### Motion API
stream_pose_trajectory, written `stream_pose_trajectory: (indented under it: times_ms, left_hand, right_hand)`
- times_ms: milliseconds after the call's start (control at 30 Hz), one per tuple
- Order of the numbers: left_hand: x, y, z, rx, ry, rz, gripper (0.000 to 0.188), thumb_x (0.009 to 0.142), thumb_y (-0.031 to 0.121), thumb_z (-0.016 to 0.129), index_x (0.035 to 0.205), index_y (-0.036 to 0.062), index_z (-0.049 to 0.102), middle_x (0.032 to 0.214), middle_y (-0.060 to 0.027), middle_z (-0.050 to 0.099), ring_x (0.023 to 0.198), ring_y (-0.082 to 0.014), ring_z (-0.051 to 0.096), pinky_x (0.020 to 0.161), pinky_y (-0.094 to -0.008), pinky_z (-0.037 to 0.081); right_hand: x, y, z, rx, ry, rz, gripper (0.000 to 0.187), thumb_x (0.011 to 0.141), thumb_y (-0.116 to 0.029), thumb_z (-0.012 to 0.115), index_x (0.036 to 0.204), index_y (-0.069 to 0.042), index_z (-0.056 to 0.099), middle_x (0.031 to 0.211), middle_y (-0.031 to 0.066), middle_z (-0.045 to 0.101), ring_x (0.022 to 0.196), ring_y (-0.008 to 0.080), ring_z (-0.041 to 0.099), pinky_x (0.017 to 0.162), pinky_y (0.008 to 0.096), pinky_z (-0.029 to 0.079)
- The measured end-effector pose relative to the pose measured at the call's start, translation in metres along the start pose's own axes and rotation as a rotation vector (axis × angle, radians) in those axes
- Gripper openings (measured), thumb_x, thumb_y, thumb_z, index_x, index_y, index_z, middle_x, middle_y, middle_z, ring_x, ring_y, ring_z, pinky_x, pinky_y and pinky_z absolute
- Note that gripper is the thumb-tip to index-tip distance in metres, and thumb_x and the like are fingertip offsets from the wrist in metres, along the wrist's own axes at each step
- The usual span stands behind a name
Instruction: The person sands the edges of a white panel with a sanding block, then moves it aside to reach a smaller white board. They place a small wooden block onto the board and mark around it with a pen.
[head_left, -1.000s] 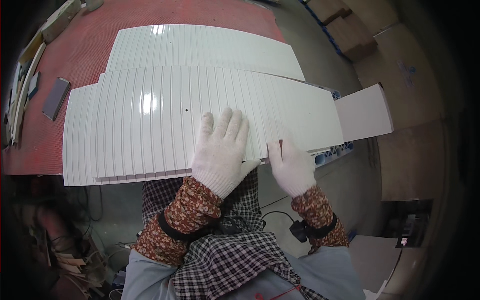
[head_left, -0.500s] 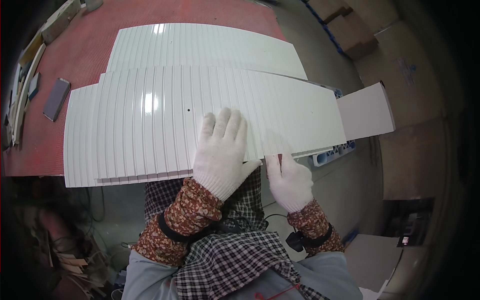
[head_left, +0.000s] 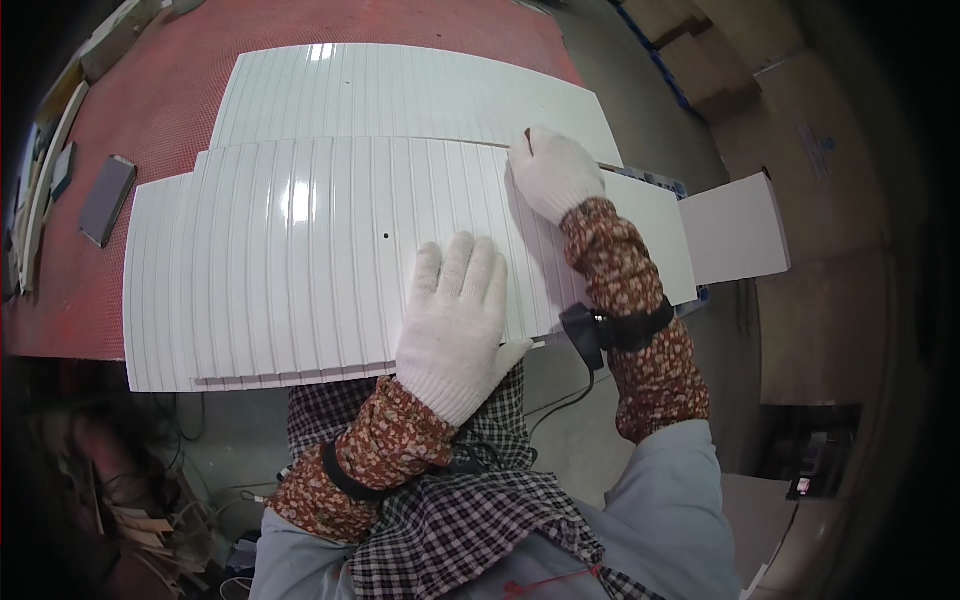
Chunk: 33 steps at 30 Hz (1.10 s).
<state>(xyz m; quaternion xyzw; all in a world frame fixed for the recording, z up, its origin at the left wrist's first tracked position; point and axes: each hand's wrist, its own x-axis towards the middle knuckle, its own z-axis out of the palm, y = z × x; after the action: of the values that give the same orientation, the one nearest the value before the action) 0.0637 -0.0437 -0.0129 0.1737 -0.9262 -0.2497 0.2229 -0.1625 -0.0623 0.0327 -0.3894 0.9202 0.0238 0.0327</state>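
Note:
A white grooved panel (head_left: 290, 270) with a small dark hole lies in front of me on other white panels. My left hand (head_left: 455, 320), in a white knit glove, rests flat on it near the close edge, fingers stretched out. At the panel's far long edge, right of the middle, my gloved right hand (head_left: 555, 175) is closed. A thin reddish-brown piece (head_left: 528, 141) just shows at its fingers; most of it is hidden. Behind that edge lies another white grooved panel (head_left: 400, 95).
The panels lie on a red textured tabletop (head_left: 180, 130). A grey block (head_left: 108, 200) and several long strips lie at the left. A white board (head_left: 735, 228) sticks out at the right. Cardboard boxes (head_left: 700, 70) stand far right. Scraps (head_left: 150, 530) are heaped lower left.
My right hand has moved from the panel's near edge across to its far edge, still closed. My left hand stays flat on the panel, which has shifted slightly toward me.

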Motion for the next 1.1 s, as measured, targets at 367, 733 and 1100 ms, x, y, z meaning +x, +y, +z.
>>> stream_pose_trajectory:
  times_ms: [367,733,1100]
  left_hand:
    - [0.002,0.0,0.001,0.072,-0.029,0.01,0.09,0.079,0.047,0.086,0.143,-0.0084,0.053,0.148,-0.0205,0.054,0.146,-0.0368,0.045,0.125,-0.0557,0.032]
    - [0.001,-0.002,0.007,0.137,-0.075,0.0,0.092,0.086,0.055,0.078,0.147,-0.009,0.05,0.154,-0.023,0.051,0.151,-0.0369,0.041,0.127,-0.0558,0.028]
    - [-0.014,-0.01,-0.007,0.131,-0.058,-0.007,0.086,0.086,0.049,0.08,0.146,-0.0057,0.053,0.151,-0.0196,0.054,0.149,-0.0353,0.043,0.125,-0.0588,0.03]
  right_hand:
    - [-0.049,0.003,0.003,0.011,-0.059,0.06,0.049,0.108,-0.036,0.039,0.123,0.0,0.068,0.111,0.0255,0.074,0.108,0.0417,0.072,0.097,0.0531,0.055]
    - [-0.229,0.025,0.009,0.05,-0.14,0.036,0.037,0.108,-0.037,0.05,0.104,-0.003,0.064,0.081,0.0233,0.071,0.075,0.0434,0.072,0.071,0.0548,0.057]
    - [-0.224,0.006,0.011,0.316,0.027,0.119,0.033,0.108,-0.034,0.057,0.102,-0.003,0.065,0.076,0.0195,0.07,0.073,0.0411,0.072,0.069,0.0509,0.057]
